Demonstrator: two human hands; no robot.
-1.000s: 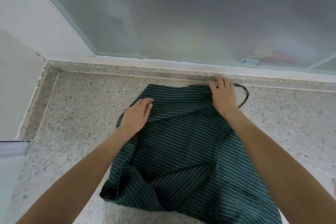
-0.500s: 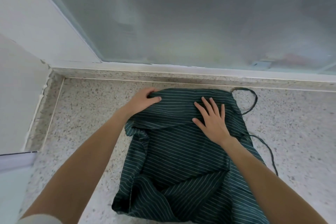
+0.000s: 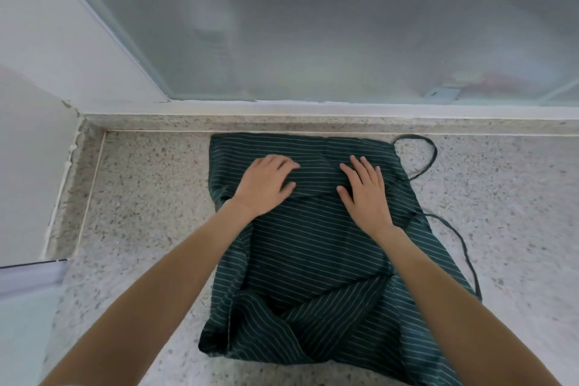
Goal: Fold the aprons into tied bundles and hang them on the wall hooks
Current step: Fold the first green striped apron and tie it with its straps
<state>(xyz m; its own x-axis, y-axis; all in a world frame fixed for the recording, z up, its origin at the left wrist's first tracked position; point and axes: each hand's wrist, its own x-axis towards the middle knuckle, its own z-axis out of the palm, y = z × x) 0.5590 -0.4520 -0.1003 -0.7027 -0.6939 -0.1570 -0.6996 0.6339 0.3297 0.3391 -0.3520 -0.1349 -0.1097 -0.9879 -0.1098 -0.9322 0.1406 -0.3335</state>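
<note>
A dark green apron (image 3: 313, 247) with thin white stripes lies spread on a speckled stone counter (image 3: 150, 197). Its far end is folded over into a flat band near the counter's back edge. My left hand (image 3: 266, 183) rests palm down on the left part of that folded band, fingers apart. My right hand (image 3: 365, 188) lies flat on the right part, fingers spread. A dark apron strap (image 3: 434, 157) loops out from the right side and trails down the counter. The near end of the apron is rumpled.
A frosted glass pane (image 3: 313, 25) in a pale frame rises behind the counter. A white wall (image 3: 28, 150) closes the left side. A pale ledge (image 3: 28, 276) juts in at the lower left. No wall hooks are in view.
Both hands have moved off the apron's far corners onto the middle of the folded band and now lie flat. The far edge looks straighter, and more of the strap shows at the right.
</note>
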